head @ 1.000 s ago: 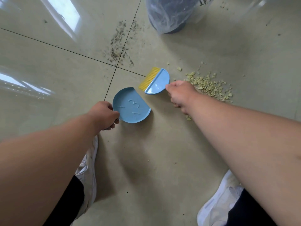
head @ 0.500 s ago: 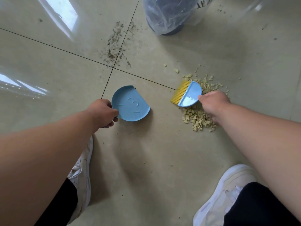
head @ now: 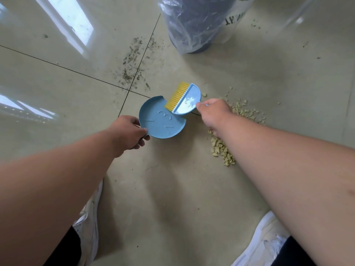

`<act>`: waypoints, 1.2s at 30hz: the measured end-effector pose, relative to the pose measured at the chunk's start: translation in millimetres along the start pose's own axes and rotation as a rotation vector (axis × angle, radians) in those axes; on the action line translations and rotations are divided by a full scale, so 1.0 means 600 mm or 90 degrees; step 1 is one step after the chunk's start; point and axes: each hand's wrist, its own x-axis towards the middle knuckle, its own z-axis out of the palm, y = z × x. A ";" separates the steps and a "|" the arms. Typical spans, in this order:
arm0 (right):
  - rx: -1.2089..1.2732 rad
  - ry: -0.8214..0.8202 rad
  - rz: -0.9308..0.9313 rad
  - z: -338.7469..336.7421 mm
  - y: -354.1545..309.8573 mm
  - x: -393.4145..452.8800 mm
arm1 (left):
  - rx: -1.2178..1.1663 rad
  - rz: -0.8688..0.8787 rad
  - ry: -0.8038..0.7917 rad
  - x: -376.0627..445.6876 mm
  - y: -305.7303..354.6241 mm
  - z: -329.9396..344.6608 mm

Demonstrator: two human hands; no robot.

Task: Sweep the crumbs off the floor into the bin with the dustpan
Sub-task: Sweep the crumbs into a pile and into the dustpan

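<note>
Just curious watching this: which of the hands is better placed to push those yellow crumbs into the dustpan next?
The right hand, probably. It grips the brush and lies right beside the crumbs. The left hand holds the dustpan on the far side from them.

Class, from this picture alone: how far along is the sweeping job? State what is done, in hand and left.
Done: both tools are picked up. In hand: the left hand holds the blue dustpan, empty; the right hand holds the brush at its edge. Left: the yellow crumbs lie on the floor, nothing yet tipped into the lined bin.
</note>
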 end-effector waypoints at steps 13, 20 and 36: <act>-0.086 0.141 0.188 -0.135 0.055 0.051 | -0.019 -0.020 0.000 0.016 0.058 -0.007; 0.173 0.007 0.221 -0.172 0.071 0.012 | -0.019 -0.026 0.002 -0.008 0.043 0.011; 0.277 0.078 0.319 -0.112 0.077 -0.013 | -0.068 0.018 -0.058 -0.042 0.054 0.081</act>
